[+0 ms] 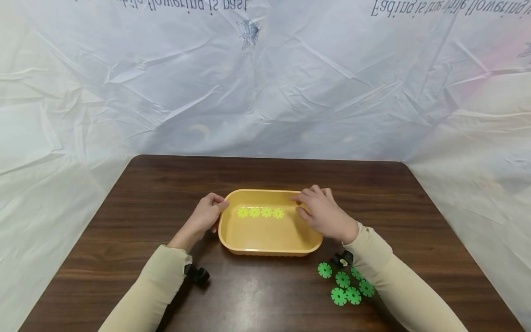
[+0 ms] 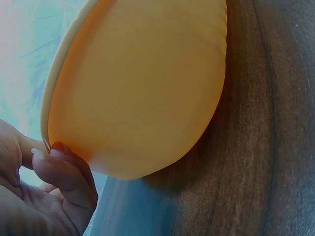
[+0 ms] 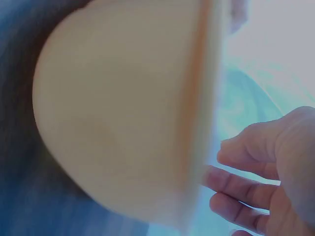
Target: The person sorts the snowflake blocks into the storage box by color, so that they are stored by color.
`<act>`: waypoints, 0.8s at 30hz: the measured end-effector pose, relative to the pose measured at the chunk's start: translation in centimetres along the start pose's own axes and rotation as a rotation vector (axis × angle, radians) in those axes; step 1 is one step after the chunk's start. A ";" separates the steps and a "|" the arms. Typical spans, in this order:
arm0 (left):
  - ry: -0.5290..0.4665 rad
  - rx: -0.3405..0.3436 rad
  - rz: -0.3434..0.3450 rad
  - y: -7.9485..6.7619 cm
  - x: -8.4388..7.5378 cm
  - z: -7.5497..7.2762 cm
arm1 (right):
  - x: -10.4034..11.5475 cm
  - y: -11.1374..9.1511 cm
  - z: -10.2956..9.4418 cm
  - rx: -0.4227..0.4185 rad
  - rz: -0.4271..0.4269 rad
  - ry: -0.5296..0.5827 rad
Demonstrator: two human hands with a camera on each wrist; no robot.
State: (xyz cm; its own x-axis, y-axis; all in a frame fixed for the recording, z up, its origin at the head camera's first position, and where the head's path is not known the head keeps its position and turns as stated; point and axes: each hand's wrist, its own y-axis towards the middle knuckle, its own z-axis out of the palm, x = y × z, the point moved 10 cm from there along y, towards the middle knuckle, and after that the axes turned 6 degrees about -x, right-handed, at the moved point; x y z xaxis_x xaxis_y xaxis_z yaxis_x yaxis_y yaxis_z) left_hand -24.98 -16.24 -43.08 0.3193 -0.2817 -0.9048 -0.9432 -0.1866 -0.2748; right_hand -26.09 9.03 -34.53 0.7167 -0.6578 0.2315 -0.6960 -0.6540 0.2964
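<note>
A yellow plastic tray (image 1: pixel 269 233) sits on the table. Thumb and fingers of my left hand (image 1: pixel 206 213) pinch its left rim; the left wrist view shows the tray's outer wall (image 2: pixel 142 88) beside those fingers (image 2: pixel 66 172). Several yellow-green flower-shaped discs (image 1: pixel 266 212) form a row inside, toward the back. Over the tray's right end is my right hand (image 1: pixel 325 213), its fingers loosely bent and holding nothing visible. In the right wrist view its fingertips (image 3: pixel 224 179) are close to the blurred rim; whether they touch it is unclear.
Several green flower-shaped discs (image 1: pixel 342 280) lie on the dark wooden table (image 1: pixel 257 295) at front right, some partly hidden by the right sleeve (image 1: pixel 373 251). Black wrist cameras (image 1: pixel 198 275) hang under both forearms. White printed cloth (image 1: pixel 265 92) surrounds the table's back and sides.
</note>
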 end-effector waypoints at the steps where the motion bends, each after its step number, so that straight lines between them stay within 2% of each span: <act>1: 0.000 -0.001 -0.001 0.0 0.0 0.0 | -0.4 -0.1 -0.6 -0.024 0.011 0.007; 5: 0.004 -0.004 -0.008 0.1 0.1 0.0 | -2.5 -1.0 -2.5 -0.089 0.083 0.034; 8: 0.006 -0.008 -0.010 0.2 0.1 0.0 | -4.7 -2.1 -3.4 -0.089 0.158 0.025; 11: 0.007 -0.011 -0.009 0.2 0.0 -0.1 | -7.1 -3.6 -3.4 -0.002 0.242 -0.035; 15: 0.004 -0.014 -0.010 0.2 0.0 -0.1 | -10.0 -6.1 -2.1 0.178 0.327 -0.114; 17: 0.004 -0.014 -0.010 0.2 0.1 -0.1 | -11.1 -7.1 -1.4 0.241 0.359 -0.126; 20: 0.005 -0.013 -0.014 0.1 0.2 -0.1 | -12.4 -8.3 -0.5 0.287 0.391 -0.124; 24: 0.010 -0.012 -0.014 0.2 0.3 0.0 | -13.3 -9.0 0.2 0.303 0.413 -0.095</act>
State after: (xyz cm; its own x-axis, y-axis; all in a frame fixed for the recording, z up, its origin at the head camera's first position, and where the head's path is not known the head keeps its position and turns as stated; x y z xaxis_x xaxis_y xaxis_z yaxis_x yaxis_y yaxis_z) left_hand -25.07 -16.39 -43.40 0.3339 -0.2883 -0.8974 -0.9374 -0.2017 -0.2840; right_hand -29.37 23.57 -40.44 0.3824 -0.9056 0.1833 -0.9113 -0.4024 -0.0869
